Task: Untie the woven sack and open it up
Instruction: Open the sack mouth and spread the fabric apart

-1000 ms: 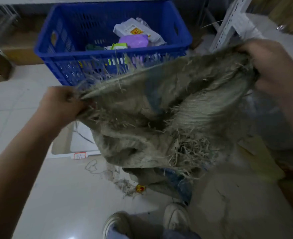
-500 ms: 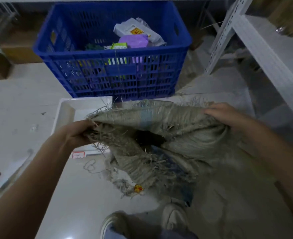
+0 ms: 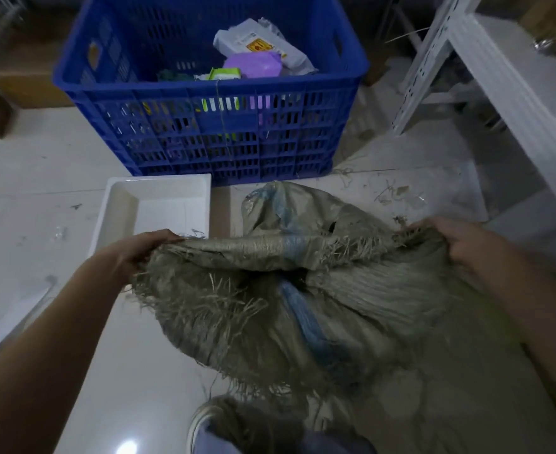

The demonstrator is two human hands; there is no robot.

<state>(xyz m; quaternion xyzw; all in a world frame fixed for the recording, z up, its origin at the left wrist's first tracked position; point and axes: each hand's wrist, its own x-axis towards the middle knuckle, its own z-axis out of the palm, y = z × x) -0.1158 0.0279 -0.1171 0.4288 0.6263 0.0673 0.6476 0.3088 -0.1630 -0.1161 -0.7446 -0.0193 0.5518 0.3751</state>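
The tiled floor [image 3: 113, 371] carries a blue crate [image 3: 204, 126], white tray [image 3: 119, 204], apparently loose fibres [image 3: 387, 191].

No wording can be read anywhere. Beyond both grips on the sack, in the blue crate [image 3: 211, 103], a white packet [image 3: 263, 44] carries a yellow label with a red mark [image 3: 259, 46], its print too small and blurred to make out. The green-and-white packet [image 3: 224, 74] beside it shows no legible text either.
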